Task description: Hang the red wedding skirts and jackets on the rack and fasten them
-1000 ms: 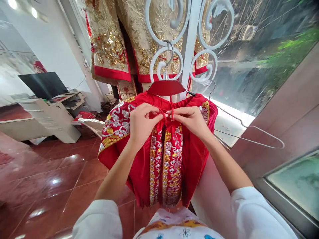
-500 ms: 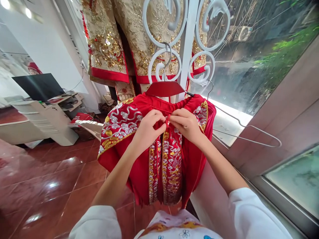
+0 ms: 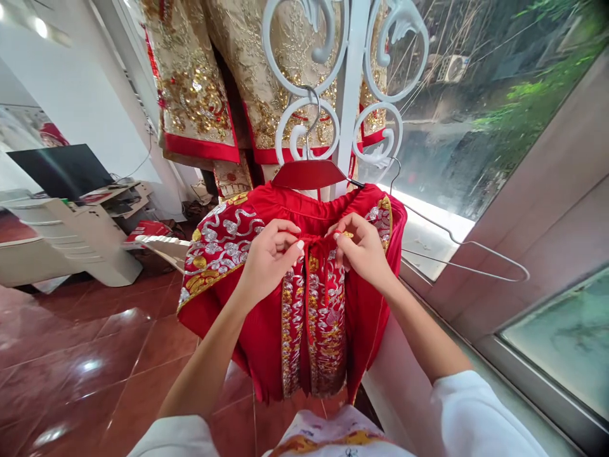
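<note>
A red embroidered garment [image 3: 223, 254] with silver and gold trim hangs from a red hanger [image 3: 308, 174] on a white scrolled metal stand [image 3: 349, 82]. My left hand [image 3: 269, 257] pinches the left front edge near the collar, fingers closed on the fabric. My right hand [image 3: 362, 249] pinches the right front edge, close to a small gold button. The two hands sit a few centimetres apart at the garment's front opening.
Gold sequined garments [image 3: 200, 89] hang behind the stand. An empty wire hanger [image 3: 469, 254] juts out to the right by the window [image 3: 476, 114]. A white desk [image 3: 71, 228] with a dark monitor [image 3: 59, 170] stands at left on glossy red floor tiles [image 3: 95, 355].
Both hands have dropped slightly down the garment's front and moved a little apart; the red tie or loop they pinched together is no longer between the fingertips.
</note>
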Available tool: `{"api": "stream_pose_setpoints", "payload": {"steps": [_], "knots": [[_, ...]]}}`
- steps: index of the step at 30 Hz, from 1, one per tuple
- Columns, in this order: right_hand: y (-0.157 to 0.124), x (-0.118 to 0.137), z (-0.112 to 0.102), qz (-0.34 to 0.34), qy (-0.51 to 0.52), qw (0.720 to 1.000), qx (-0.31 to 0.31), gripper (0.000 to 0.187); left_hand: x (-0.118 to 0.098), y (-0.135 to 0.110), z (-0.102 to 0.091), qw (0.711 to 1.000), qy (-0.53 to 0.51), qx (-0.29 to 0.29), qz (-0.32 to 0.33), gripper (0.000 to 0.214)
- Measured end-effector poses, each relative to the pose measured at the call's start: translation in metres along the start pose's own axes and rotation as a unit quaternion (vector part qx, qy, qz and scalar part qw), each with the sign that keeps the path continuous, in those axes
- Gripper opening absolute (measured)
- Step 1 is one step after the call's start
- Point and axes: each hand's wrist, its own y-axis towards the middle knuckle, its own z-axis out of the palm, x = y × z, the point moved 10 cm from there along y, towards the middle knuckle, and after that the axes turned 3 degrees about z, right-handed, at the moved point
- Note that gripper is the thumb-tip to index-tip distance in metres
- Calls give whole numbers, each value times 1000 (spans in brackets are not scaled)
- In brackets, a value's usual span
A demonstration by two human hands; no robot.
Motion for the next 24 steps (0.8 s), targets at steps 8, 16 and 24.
{"api": "stream_pose_setpoints", "payload": {"steps": [8, 16, 24], "knots": [[-24, -8, -34, 40, -73, 994, 77, 24, -14, -9, -37, 951, 287, -78, 82, 13], [-29, -33, -113, 51, -433, 883, -171, 28, -40, 35, 74, 904, 418, 23, 83, 40], [-52, -1, -141, 90, -227, 965, -98, 31, -31, 58, 62, 976, 92, 192, 44, 26]]}}
